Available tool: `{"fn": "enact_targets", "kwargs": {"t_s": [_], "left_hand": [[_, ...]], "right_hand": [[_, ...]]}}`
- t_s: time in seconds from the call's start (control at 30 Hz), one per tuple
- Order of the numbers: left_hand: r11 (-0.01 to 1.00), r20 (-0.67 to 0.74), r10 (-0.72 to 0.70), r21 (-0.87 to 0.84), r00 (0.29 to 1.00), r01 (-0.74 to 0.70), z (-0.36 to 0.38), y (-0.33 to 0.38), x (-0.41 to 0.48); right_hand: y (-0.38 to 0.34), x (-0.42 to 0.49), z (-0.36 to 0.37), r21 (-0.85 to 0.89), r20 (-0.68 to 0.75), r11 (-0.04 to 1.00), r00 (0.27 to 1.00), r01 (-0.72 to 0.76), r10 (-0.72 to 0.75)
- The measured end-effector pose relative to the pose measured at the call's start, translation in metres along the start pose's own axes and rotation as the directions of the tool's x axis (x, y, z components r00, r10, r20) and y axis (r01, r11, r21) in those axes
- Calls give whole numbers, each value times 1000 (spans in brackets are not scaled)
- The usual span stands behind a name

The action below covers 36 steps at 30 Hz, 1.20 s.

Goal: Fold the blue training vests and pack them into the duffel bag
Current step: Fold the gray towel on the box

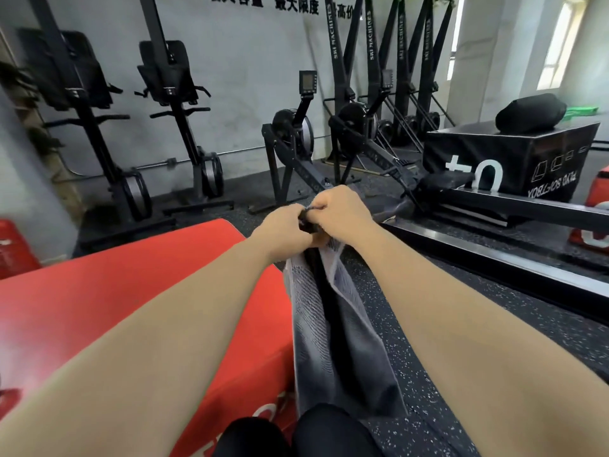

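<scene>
A grey and black mesh vest [316,324] hangs from both my hands in front of me, its lower end near my knees. My left hand [283,232] and my right hand [342,209] sit close together at arm's length, fingers curled and pinching the vest's top edge between them. The vest drapes down beside the right edge of a red soft box [131,308]. A black duffel bag [530,113] lies closed on top of a black soft box [514,156] at the far right.
Two rowing machines [293,140] stand ahead, one rail [494,262] running along my right. Ski machines [372,61] line the back wall and two upright machines [184,103] stand at the left. More red boxes [13,249] sit at the edges. Speckled black rubber floor [428,357] lies below.
</scene>
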<state>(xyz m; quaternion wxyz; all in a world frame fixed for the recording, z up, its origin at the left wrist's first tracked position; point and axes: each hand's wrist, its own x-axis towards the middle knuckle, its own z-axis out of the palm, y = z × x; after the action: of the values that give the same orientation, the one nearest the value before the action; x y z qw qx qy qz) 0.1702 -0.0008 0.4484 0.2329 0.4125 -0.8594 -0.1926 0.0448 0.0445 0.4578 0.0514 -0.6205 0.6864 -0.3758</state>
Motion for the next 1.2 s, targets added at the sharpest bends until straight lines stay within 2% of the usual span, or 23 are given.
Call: {"fn": "enact_targets", "kwargs": {"t_s": [0.17, 0.23, 0.33, 0.37, 0.53, 0.63, 0.77, 0.83, 0.93, 1.03, 1.2], "left_hand": [[990, -158, -88, 95, 984, 103, 1, -16, -1], [984, -215, -111, 116, 970, 138, 1, -19, -2], [978, -261, -126, 128, 957, 164, -4, -21, 0], [978, -272, -125, 125, 954, 164, -6, -20, 1], [974, -334, -116, 144, 935, 173, -19, -17, 10], [964, -397, -127, 165, 909, 207, -31, -17, 14], [936, -534, -121, 219, 837, 275, -60, -29, 20], [916, -588, -133, 235, 798, 325, -77, -42, 21], [891, -616, -160, 246, 772, 381, -88, -66, 16], [873, -622, -194, 244, 758, 423, -81, -89, 8], [886, -601, -290, 126, 745, 447, -65, -120, -5]], "right_hand": [[13, -8, 15, 399, 8, 916, 999, -39, 40], [24, -20, 26, 440, 80, 892, 994, -105, 78], [46, -43, 56, 308, 290, 911, 939, -274, 184], [51, -51, 68, 233, 315, 921, 920, -311, 231], [59, -74, 109, -118, 216, 927, 902, -355, 373], [59, -76, 122, -217, 146, 907, 907, -360, 394], [73, -82, 132, -322, 152, 868, 885, -378, 441], [85, -82, 132, -256, 146, 856, 858, -449, 493], [89, -64, 125, 43, 122, 864, 861, -501, 493], [66, -31, 110, 227, 73, 898, 926, -377, 370], [15, 20, 86, 372, 1, 905, 975, -208, 224]]}}
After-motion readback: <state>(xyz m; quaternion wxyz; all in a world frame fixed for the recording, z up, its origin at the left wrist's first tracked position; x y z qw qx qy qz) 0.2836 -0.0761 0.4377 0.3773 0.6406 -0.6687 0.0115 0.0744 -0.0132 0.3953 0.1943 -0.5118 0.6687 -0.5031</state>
